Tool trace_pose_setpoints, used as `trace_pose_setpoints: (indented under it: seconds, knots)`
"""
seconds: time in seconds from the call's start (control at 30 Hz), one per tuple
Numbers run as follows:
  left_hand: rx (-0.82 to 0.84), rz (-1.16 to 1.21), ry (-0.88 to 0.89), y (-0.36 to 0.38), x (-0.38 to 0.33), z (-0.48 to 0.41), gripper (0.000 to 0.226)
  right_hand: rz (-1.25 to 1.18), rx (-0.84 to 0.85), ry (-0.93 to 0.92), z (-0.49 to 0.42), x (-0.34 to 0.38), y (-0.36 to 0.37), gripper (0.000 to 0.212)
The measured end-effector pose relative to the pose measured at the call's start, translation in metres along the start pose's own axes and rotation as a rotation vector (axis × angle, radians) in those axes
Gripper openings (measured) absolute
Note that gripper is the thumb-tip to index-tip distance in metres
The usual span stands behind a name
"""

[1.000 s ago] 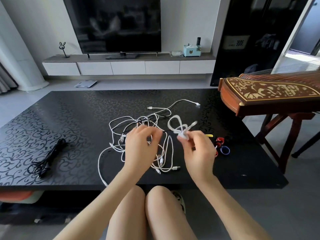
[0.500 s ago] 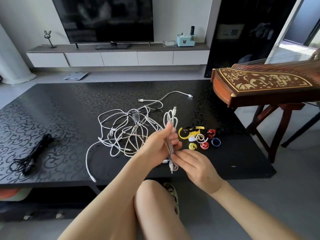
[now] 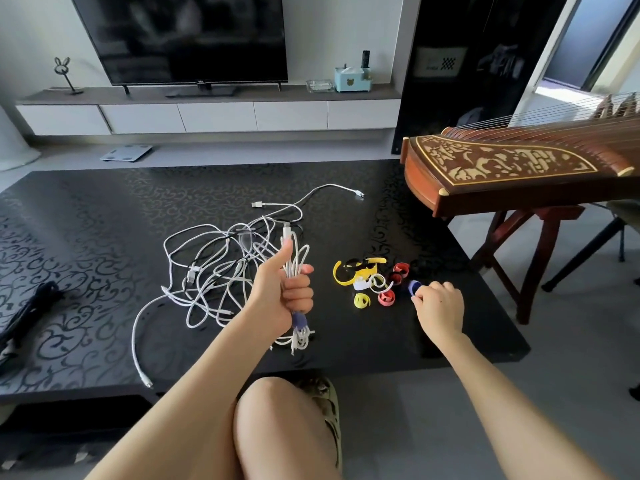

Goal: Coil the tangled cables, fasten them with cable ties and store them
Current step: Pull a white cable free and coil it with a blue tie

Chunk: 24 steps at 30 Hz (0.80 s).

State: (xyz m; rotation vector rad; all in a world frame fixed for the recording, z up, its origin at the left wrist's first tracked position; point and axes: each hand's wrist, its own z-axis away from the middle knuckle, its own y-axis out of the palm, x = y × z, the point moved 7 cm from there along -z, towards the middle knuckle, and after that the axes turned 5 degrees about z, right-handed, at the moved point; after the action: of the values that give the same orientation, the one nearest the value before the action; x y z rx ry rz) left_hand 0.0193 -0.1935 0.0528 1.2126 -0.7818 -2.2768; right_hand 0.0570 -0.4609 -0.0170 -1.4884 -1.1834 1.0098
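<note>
Left grip (image 3: 284, 292), centre frame, is curled tight round a coiled white cable (image 3: 294, 258), thumb up along it; right grip (image 3: 438, 306), right of centre, pinches a blue cable tie (image 3: 413, 287) beside the coloured ties (image 3: 362, 271); tangled cables (image 3: 214, 268) lie left on the black bench (image 3: 104, 220)

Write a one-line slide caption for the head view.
Left hand grips a coiled white cable over the black table while the right hand pinches a blue cable tie beside the coloured ties.
</note>
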Motion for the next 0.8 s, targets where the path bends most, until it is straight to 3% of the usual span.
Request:
trace_pose_setpoints:
  seconds: [0.13, 0.23, 0.33, 0.43, 0.47, 0.53, 0.6, 0.8]
  knots:
    - [-0.105, -0.233, 0.174, -0.013, -0.010, -0.003, 0.028, -0.662, 0.038, 0.199, 0.014, -0.010, -0.006, 0.014]
    - [-0.141, -0.459, 0.180, -0.014, -0.004, -0.003, 0.026, -1.222, 0.243, 0.266, 0.035, 0.007, -0.027, 0.011]
    - [-0.032, -0.602, 0.193, 0.004, 0.007, 0.004, 0.015, -1.624, 0.468, 0.200, 0.058, 0.039, -0.062, 0.009]
    - [0.117, -0.636, 0.233, 0.027, 0.012, 0.018, 0.015, -1.716, 0.536, 0.076, 0.075, 0.066, -0.099, 0.014]
    - [0.142, -0.646, 0.258, 0.030, 0.010, 0.022, 0.024, -1.685, 0.534, 0.027, 0.079, 0.074, -0.109, 0.014]
    - [0.096, -0.703, 0.321, 0.029, 0.002, 0.028, 0.033, -1.596, 0.520, -0.063, 0.084, 0.086, -0.124, 0.013]
    - [0.007, -0.819, 0.441, 0.025, -0.012, 0.037, 0.021, -1.582, 0.531, -0.086, 0.085, 0.095, -0.130, 0.019]
    - [-0.019, -1.219, 0.669, 0.020, -0.026, 0.058, 0.028, -1.834, 0.564, -0.002, 0.086, 0.117, -0.138, 0.019]
